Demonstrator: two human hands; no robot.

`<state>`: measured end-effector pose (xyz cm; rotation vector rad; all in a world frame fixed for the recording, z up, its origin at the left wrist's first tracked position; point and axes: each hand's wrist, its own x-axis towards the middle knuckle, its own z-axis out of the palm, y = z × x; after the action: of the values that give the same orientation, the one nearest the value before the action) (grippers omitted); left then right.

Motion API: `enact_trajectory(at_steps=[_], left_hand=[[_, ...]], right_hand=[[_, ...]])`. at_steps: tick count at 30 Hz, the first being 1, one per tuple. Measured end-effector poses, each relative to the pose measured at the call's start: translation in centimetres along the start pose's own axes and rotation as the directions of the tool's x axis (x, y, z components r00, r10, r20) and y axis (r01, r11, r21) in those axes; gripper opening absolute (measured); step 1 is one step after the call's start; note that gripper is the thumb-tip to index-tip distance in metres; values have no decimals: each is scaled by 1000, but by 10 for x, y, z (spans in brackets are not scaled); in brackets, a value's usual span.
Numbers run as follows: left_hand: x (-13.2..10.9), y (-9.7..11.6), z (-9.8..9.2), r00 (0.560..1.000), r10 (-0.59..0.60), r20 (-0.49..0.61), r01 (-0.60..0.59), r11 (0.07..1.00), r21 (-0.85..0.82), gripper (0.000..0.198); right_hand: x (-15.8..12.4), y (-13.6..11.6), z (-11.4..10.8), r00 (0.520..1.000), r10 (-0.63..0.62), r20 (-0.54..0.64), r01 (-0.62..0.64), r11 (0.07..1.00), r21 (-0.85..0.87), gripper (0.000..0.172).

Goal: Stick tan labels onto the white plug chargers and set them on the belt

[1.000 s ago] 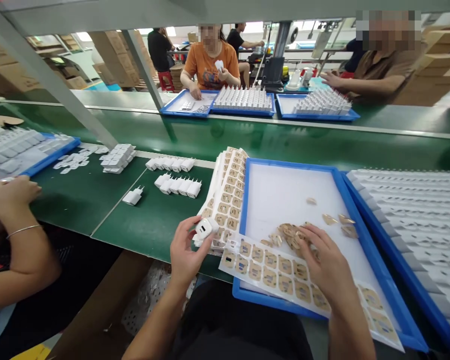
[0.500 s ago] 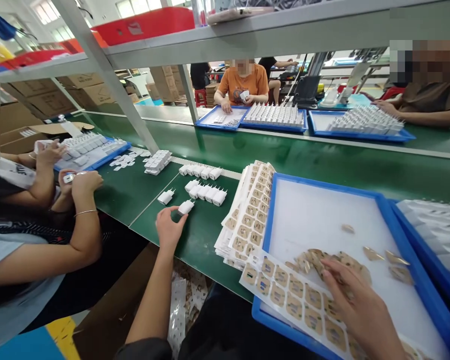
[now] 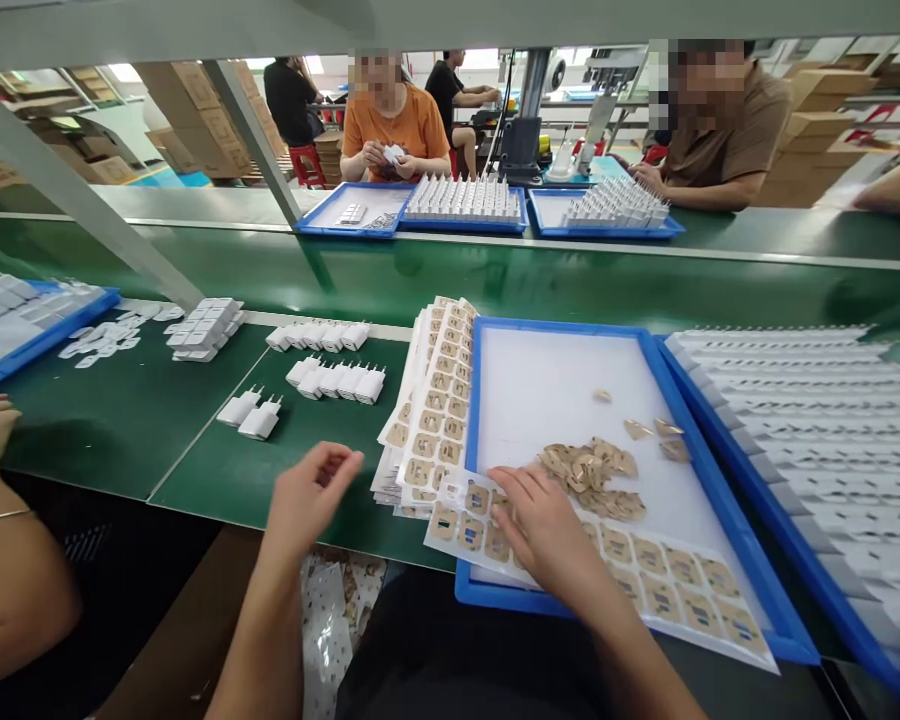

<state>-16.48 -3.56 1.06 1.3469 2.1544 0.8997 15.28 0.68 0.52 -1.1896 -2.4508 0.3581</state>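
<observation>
My left hand [image 3: 309, 495] hovers empty, fingers apart, over the green table's front edge, right of two white plug adapters [image 3: 250, 413]. My right hand [image 3: 546, 528] lies flat on a sheet of tan stickers [image 3: 645, 570] that rests across the front rim of a blue tray [image 3: 720, 480]. Its fingertips touch the stickers at the sheet's left end. A small heap of peeled tan pieces [image 3: 592, 472] sits in the tray just beyond this hand. A stack of more sticker sheets [image 3: 429, 400] leans against the tray's left side.
Rows of white adapters [image 3: 336, 380] stand on the green table [image 3: 157, 420], with a stacked block [image 3: 202, 328] farther left. A tray of white parts [image 3: 817, 430] lies at the right. A co-worker's arm [image 3: 7, 560] is at the left; people work across the conveyor belt [image 3: 495, 275].
My left hand set the white adapter down beside another one and drew back empty toward me. My right hand slid left from the peeled pieces onto the sticker sheet.
</observation>
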Motion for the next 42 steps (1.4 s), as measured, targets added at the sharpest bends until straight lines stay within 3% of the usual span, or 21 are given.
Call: enact_trajectory(at_steps=[2, 4, 8, 10, 20, 28, 34, 37, 40, 41, 42], left_hand=[[-20, 25, 12, 969, 37, 244, -18, 997, -81, 41], [-35, 40, 22, 913, 54, 404, -12, 994, -105, 36], [-49, 48, 35, 815, 72, 574, 0, 992, -125, 43], [-52, 48, 41, 795, 90, 600, 28, 982, -185, 49], [-60, 63, 65, 819, 189, 542, 140, 849, -509, 55], [-56, 60, 74, 829, 183, 528, 220, 762, -609, 55], [-49, 58, 75, 862, 137, 488, 190, 805, -562, 53], [-51, 49, 74, 885, 144, 444, 88, 883, -461, 49], [-51, 39, 71, 933, 280, 224, -241, 953, -186, 41], [-49, 37, 70, 918, 381, 110, -378, 925, -50, 39], [-48, 37, 70, 869, 495, 21, -495, 866, 65, 38]], right_hand=[[4, -6, 6, 999, 6, 43, -6, 1000, 1, 34], [6, -9, 9, 998, 24, 65, -25, 1000, 19, 34], [5, -8, 8, 997, 42, 72, -48, 996, 79, 32], [4, -8, 6, 997, 40, 60, -47, 992, 121, 31], [4, -15, 2, 993, -46, -113, 67, 979, 193, 8], [1, -14, 0, 965, -84, -247, 142, 963, 227, 15], [-6, -11, -10, 958, -40, -285, 147, 919, 365, 13], [-18, -7, -20, 954, 54, -296, 116, 841, 528, 9], [-34, -2, -29, 921, 181, -345, 66, 800, 596, 8], [-39, -2, -31, 912, 207, -354, 48, 803, 595, 8], [-43, -1, -33, 910, 220, -353, 31, 811, 584, 10]])
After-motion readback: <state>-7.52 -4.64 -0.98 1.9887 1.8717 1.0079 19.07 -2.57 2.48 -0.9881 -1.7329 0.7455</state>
